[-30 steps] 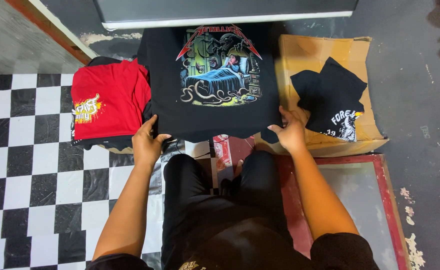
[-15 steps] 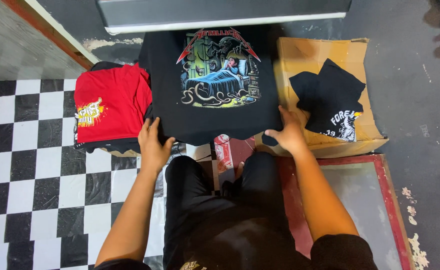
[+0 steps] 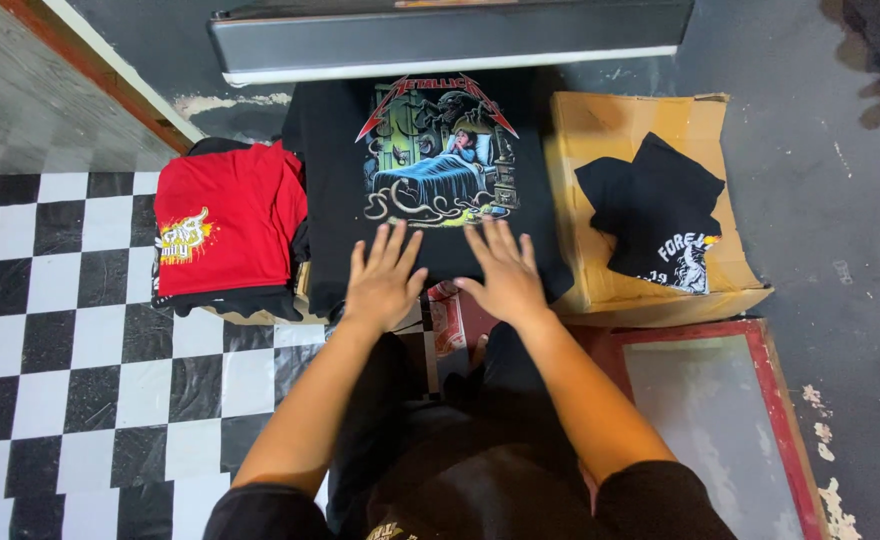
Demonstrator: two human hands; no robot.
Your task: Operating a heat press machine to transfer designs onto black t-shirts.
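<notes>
Checkered floor (image 3: 80, 360) and grey concrete, black shirt (image 3: 420, 180) laid flat at centre.
Both palms, left hand (image 3: 382, 280) and right hand (image 3: 505, 272), press open on its lower hem, gripping nothing; a colourful print shows above. Its far edge hides under a grey bar (image 3: 440, 35). Red shirt (image 3: 225, 225) crowds the left, cardboard (image 3: 650, 130) the right.

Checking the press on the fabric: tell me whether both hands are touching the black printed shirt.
Touching. The head view shows the left hand and right hand lying flat, fingers spread, on the lower part of the black printed shirt, with no gap visible beneath the palms.
</notes>
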